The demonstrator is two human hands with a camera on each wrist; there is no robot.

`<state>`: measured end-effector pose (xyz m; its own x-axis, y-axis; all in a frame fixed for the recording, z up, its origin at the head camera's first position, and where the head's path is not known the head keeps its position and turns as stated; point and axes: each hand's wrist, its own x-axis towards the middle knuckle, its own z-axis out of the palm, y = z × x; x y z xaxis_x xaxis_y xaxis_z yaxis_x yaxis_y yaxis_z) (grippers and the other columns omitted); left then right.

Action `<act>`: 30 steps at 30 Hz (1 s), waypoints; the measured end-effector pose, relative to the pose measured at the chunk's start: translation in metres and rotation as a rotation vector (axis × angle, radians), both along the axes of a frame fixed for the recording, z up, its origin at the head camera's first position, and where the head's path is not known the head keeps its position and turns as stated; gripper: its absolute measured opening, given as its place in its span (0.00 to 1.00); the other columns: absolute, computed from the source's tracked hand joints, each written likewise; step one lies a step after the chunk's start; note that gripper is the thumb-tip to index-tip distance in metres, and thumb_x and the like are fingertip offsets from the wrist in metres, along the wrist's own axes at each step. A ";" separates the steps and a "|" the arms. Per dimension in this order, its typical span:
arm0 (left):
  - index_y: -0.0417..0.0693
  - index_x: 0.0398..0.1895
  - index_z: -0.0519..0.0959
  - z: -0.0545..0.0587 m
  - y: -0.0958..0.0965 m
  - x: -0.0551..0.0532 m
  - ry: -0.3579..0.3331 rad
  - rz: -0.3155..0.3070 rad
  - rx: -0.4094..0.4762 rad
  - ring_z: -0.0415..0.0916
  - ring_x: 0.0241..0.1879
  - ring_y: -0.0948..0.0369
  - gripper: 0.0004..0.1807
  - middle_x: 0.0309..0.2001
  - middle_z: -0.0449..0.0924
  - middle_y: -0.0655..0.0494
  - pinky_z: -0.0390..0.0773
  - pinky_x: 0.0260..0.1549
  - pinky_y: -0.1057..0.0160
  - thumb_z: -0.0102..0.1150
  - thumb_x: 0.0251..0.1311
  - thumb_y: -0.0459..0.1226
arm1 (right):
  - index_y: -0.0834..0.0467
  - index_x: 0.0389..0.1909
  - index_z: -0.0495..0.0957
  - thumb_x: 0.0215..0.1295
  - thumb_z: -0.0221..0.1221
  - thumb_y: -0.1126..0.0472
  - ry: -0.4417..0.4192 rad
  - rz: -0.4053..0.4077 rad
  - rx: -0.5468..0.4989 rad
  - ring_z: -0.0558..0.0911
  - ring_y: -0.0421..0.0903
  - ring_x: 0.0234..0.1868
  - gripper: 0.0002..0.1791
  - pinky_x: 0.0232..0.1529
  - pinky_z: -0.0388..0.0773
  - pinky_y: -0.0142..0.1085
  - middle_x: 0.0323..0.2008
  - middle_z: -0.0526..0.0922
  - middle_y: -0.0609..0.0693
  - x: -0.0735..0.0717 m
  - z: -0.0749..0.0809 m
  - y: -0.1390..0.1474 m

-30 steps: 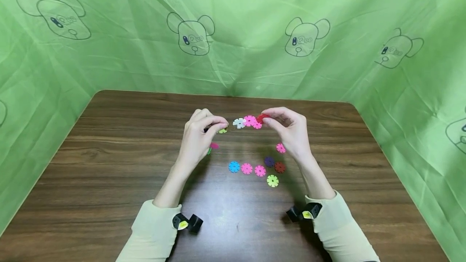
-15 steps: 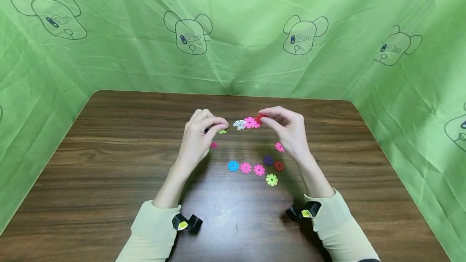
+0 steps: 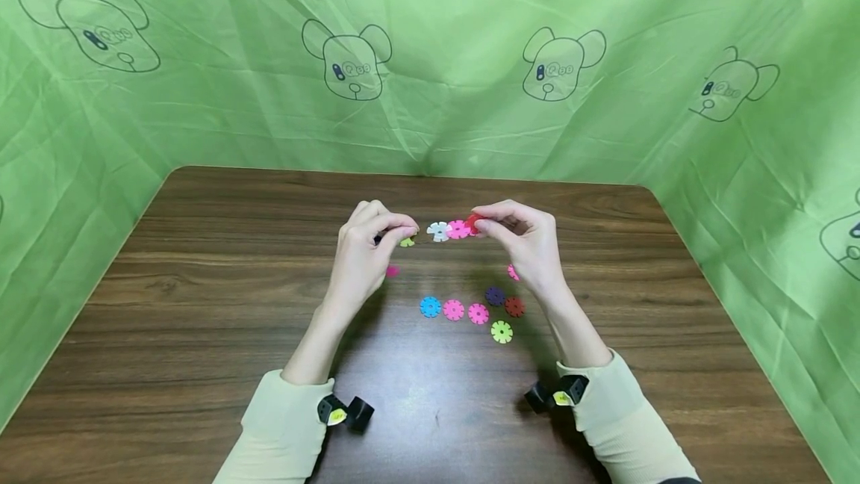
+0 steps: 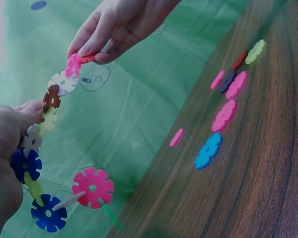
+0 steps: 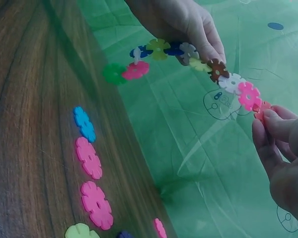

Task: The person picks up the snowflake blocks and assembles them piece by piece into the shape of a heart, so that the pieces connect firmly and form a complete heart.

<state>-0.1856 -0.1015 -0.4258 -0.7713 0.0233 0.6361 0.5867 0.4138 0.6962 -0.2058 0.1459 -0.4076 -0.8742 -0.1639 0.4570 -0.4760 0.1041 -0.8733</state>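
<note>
Head view: right hand now further left toward upper centre, red disc going with it and covering more of the pink disc next to it. That pink disc and the white disc sit slightly lower and left. Left hand a hair left. Loose pink disc, right of centre: more hidden behind right hand. Green disc: edge below left hand, visible 1 s ago, now out of sight there.

The left hand hides part of the chain in the head view, right fingers cover some of the red disc, and the right wrist view's lower edge crops a lime disc and purple disc.
</note>
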 end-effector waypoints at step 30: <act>0.49 0.34 0.90 0.000 0.006 0.001 -0.227 0.026 0.153 0.69 0.31 0.66 0.03 0.27 0.79 0.54 0.69 0.34 0.71 0.71 0.62 0.38 | 0.63 0.57 0.83 0.69 0.65 0.66 -0.070 -0.041 -0.078 0.90 0.44 0.32 0.17 0.42 0.88 0.40 0.37 0.90 0.46 0.001 0.001 -0.005</act>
